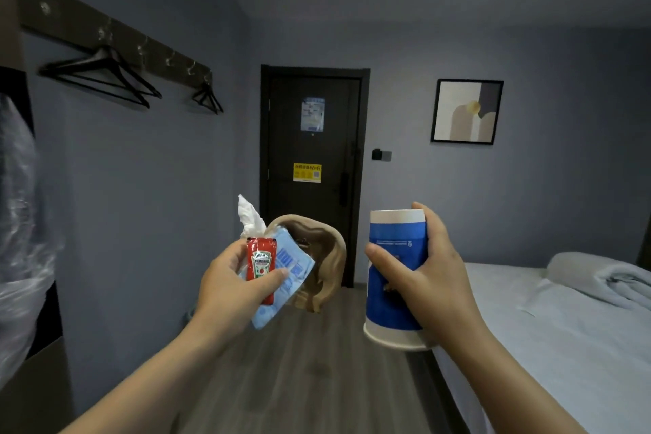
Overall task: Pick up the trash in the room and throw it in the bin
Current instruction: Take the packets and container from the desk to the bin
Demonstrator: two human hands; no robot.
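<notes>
Grey-walled bedroom, door (311,151) at centre, bed (563,328) at lower right. At mid-frame the left hand (232,289) has its grip closed on sachet (260,266), packet (287,278), tissue (250,217) and bag (324,257), pinched as one bundle so a single hand carries all. Beside it, the right hand (433,278) wraps its grip round the cup (394,278), wide end down, likely because it is empty; all trash is held above the floor (299,363), and no bin is plainly in view.

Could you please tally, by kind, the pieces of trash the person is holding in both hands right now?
Red ketchup packet: 1
Light blue packet: 1
White tissue: 1
Brown paper container: 1
Blue and white paper cup: 1
Total: 5
</notes>
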